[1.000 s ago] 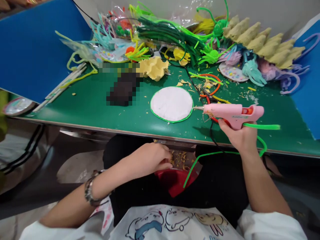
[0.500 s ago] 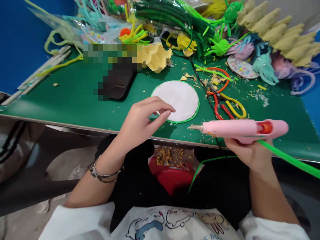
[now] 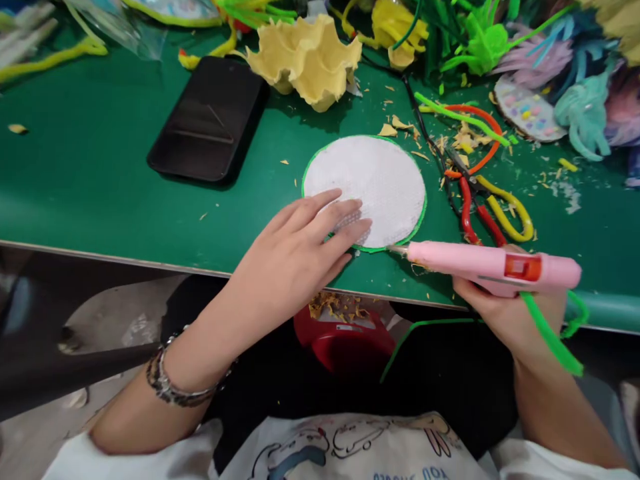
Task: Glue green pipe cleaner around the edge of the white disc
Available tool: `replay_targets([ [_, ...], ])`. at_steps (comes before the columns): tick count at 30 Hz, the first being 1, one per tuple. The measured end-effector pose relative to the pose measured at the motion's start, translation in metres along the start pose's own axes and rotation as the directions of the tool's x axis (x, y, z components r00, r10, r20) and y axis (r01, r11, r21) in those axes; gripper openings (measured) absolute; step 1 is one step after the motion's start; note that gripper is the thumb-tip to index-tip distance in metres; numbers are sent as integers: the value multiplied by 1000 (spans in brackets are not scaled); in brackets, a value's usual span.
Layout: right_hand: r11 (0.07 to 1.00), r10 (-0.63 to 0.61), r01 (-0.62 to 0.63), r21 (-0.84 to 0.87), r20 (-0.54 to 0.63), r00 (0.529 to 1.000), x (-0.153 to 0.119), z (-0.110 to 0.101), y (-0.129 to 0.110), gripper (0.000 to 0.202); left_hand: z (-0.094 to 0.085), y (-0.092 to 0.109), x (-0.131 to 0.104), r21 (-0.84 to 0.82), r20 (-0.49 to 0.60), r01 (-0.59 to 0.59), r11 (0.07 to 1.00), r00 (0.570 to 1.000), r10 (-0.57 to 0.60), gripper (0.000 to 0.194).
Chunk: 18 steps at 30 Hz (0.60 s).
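A white round disc [image 3: 375, 180] with a bright green edging lies on the green table. My left hand [image 3: 305, 247] rests on its lower left part, palm down with the fingers stretched out. In my right hand [image 3: 515, 313] is a pink hot glue gun [image 3: 480, 263], gripped by its handle. The metal nozzle points left, at the disc's lower right rim; whether it touches cannot be made out. A green pipe cleaner [image 3: 553, 333] hangs by my right hand, and part of it is hidden behind the gun.
Pliers with red handles [image 3: 485, 220] and yellow-handled scissors [image 3: 515, 207] lie right of the disc, among scraps. A black phone [image 3: 210, 120] is at the left. Behind the disc sits a yellow egg-carton piece [image 3: 310, 57]. A red stool [image 3: 345, 340] shows below the table edge.
My left hand has opened from a loose pinch and laid flat on the disc. The glue gun's nozzle has come to the disc's lower rim. The view has shifted closer to the table.
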State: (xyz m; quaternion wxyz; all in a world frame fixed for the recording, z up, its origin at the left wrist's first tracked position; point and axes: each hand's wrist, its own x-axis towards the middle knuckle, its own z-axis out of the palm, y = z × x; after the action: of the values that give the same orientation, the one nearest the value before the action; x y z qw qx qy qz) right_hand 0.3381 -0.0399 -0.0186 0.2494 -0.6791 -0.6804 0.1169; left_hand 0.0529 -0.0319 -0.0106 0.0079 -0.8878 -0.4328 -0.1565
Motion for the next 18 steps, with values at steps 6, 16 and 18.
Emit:
replay_targets([
  [6, 985, -151, 140, -100, -111, 982, 1, -2, -3, 24, 2, -2, -4, -83, 59, 20, 996, 998, -15, 35],
  [16, 966, -209, 195, -173, -70, 975, 3, -8, -5, 23, 1, -2, -4, -169, 98, 62, 984, 994, -46, 37],
  [18, 962, -214, 197, -190, -72, 974, 4, -9, -5, 24, 2, -3, -5, -182, 95, 64, 981, 994, -47, 37],
])
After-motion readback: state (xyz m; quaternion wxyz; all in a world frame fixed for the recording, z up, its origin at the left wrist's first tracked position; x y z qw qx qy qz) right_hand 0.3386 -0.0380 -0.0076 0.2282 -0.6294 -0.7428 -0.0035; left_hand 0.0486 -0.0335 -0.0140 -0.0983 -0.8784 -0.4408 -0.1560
